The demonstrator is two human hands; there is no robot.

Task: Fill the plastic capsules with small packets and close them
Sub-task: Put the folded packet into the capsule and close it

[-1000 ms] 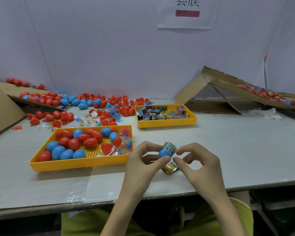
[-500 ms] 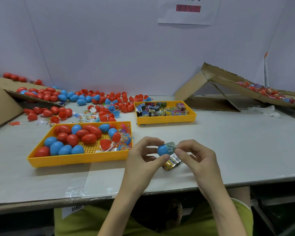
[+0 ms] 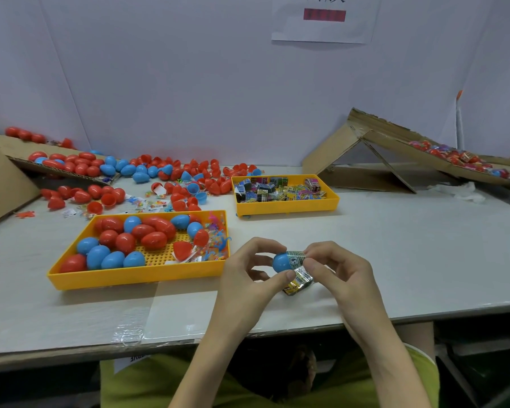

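Blue capsule half (image 3: 281, 262): pinched in our left hand (image 3: 248, 278). Printed packet (image 3: 296, 257): pinched by our right hand (image 3: 342, 275), now seated deeper than before. Closing remains.

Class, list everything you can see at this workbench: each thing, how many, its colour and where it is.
blue capsule half: one, blue, pinched in the left hand
packet: one, silver-grey with print, sticking out of the capsule half
second packet: one, gold, just below the hands
near tray: one, yellow, left of the hands, holding red and blue closed capsules
far tray: one, yellow, further back, full of mixed packets
loose capsules: many, mostly red, some blue, along the back wall
left cardboard ramp: one, brown, far left
right cardboard ramp: one, brown, far right
paper sign: one, white, on the wall
table: one, pale grey
left hand: one, holding the capsule half
right hand: one, pinching the packet
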